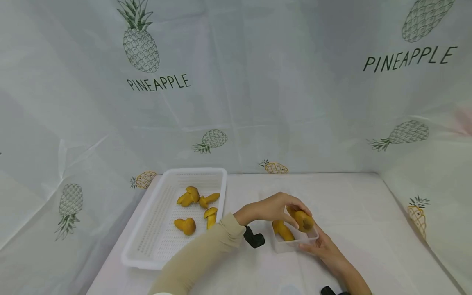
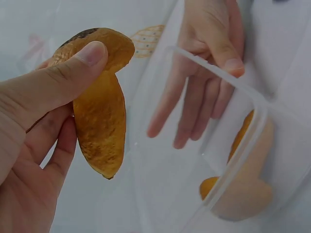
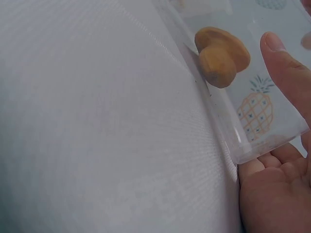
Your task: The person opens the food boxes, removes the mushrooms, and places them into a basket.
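Note:
My left hand [image 1: 278, 207] pinches a yellow-brown mushroom [image 2: 100, 124] between thumb and fingers, its cap up by the thumb in the left wrist view. In the head view that mushroom is above the right part of a clear plastic box [image 1: 289, 246]. Another mushroom [image 1: 283, 231] lies inside the box at its left; the right wrist view shows it through the clear wall. At the box's right side, my right hand [image 1: 324, 250] holds the box, its thumb at the near side and its other fingers partly hidden behind or beneath it.
A white perforated basket [image 1: 145, 246] stands left of the box, with several yellow-brown mushrooms [image 1: 185, 226] in it. My left forearm passes over its near right edge. A pineapple-print sheet [image 1: 258, 102] hangs behind the white table [image 1: 354, 196]. Black wrist devices [image 1: 254, 238] sit on both wrists.

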{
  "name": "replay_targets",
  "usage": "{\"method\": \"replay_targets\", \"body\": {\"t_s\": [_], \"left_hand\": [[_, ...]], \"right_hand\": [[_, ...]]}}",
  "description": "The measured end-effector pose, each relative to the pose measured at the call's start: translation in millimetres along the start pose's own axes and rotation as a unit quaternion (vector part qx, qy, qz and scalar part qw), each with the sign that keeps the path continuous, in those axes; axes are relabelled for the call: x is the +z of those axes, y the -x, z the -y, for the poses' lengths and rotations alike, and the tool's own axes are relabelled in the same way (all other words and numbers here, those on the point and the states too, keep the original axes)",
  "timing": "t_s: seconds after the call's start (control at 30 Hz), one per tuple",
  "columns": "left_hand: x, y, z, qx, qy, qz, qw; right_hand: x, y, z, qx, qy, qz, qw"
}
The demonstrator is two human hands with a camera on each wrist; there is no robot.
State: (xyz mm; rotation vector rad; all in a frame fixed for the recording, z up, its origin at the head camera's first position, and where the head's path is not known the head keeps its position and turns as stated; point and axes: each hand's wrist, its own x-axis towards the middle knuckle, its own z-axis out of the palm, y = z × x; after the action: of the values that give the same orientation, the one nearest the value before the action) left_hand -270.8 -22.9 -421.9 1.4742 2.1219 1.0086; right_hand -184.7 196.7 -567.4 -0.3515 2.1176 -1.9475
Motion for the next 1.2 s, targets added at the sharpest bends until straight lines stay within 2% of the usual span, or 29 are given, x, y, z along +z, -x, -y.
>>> {"method": "replay_targets", "body": {"t_s": [0.1,0.27,0.47,0.87,1.03,1.2], "left_hand": [[-7.6,8.6,-2.5,0.004,-0.002,-0.008,1.0],[-18.2,27.0,-2.9,0.004,0.01,-0.025,0.9996],[-37.0,59.4,-8.2,-0.001,0.023,-0.054,0.9983],[-69.8,133.1,-10.3,-0.078,0.019,-0.115,0.9902],[-77.3,160.4,-8.4,-0.107,0.0,-0.14,0.9843],[-80.8,184.9,-7.5,-0.126,0.016,-0.158,0.9793]], "right_hand": [[-1.0,-0.4,-1.8,-0.019,0.003,0.005,0.9998],[-1.4,0.4,-1.0,-0.021,-0.001,0.005,0.9998],[1.0,0.1,0.2,-0.029,-0.012,0.011,0.9995],[-0.5,0.9,-2.6,-0.036,-0.016,0.006,0.9992],[0.7,-0.5,-2.3,-0.042,-0.016,0.01,0.9989],[1.3,-2.7,-1.2,-0.047,-0.015,0.018,0.9986]]}}
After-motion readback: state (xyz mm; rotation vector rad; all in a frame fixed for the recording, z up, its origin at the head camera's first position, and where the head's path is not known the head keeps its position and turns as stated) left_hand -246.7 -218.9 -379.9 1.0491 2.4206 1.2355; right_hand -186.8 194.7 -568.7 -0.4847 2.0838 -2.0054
